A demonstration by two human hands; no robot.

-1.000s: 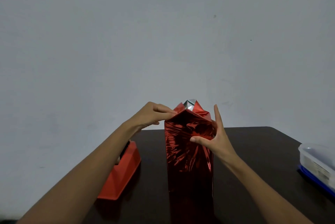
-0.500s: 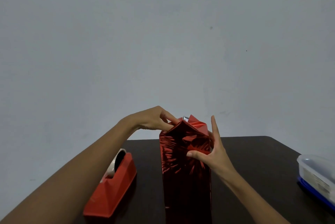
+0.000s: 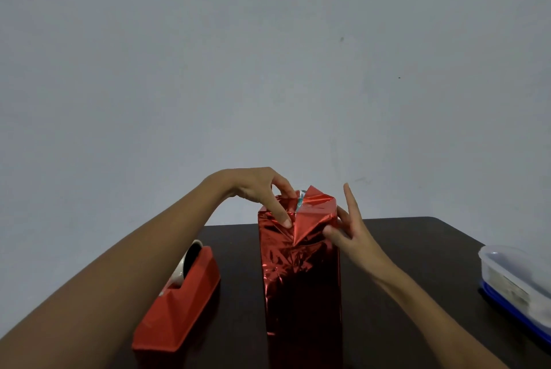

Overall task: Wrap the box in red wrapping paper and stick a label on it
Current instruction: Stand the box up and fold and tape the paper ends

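box [image 3: 301, 279]: where is it right now?

standing on end on the table [image 3: 417, 249], right between the two hands. its sides are already covered in red paper [image 3: 298, 264], and only the top end is loose.

what's the grip like?

the left hand [image 3: 259, 192] curls over the top edge and grips the left fold, one fingertip [image 3: 285, 221] pressed onto the front face. the right hand [image 3: 351, 234] is spread with its fingers straight, and its thumb pushes a triangular flap [image 3: 313, 219] toward that grip. a bit of the paper's silver underside shows just behind the left fingers.

so which step?

closing the top end, i'd say. the wrapping is well along, but nothing holds these folds yet, and i see no label on it.

next move?

the flaps need to lie flat and overlap under one hand, so the other can go for tape. the tape dispenser [image 3: 179, 300] sits below and left of the left hand's grip, close by the forearm. foil like this probably springs back, so the pressing hand shouldn't lift early.

and the tub?

a plastic tub [image 3: 518, 279] sits well off to the right of the right hand. i can't tell what's inside.
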